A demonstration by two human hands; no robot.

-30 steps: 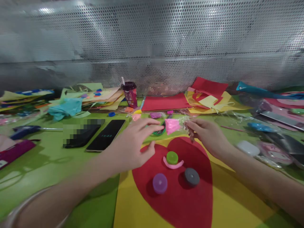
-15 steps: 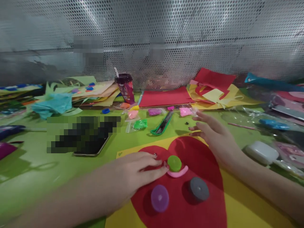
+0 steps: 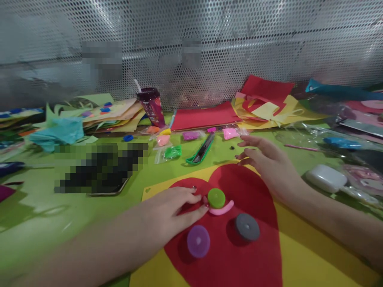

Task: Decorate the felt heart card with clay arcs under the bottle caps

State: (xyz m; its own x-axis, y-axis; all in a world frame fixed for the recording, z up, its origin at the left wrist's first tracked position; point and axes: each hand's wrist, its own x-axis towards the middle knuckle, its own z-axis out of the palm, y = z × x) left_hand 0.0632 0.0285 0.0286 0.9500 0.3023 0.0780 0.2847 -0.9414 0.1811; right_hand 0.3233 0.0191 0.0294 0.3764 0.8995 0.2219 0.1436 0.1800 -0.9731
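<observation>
A red paper heart (image 3: 236,255) lies on a yellow sheet (image 3: 302,255). On it rest a green bottle cap (image 3: 216,198), a purple cap (image 3: 198,241) and a grey cap (image 3: 247,227). A curved pink clay strip (image 3: 222,210) bends round the green cap's near side. My left hand (image 3: 176,209) lies over the heart's left part, fingers apart, its thumb tip at the strip's left end. Above the heart's upper right edge, my right hand (image 3: 266,161) is open with fingers stretched out and nothing in them.
Beyond the sheet lie a green utility knife (image 3: 202,149) and small bags of clay, one green (image 3: 172,152). A purple cup (image 3: 151,107) with a straw stands behind. At left is a dark phone (image 3: 110,187); at right, a white case (image 3: 326,178). Coloured paper (image 3: 206,116) lines the back.
The view has shifted a little, so everything sits slightly higher and further left. Both hands keep nearly the same places relative to the heart and caps.
</observation>
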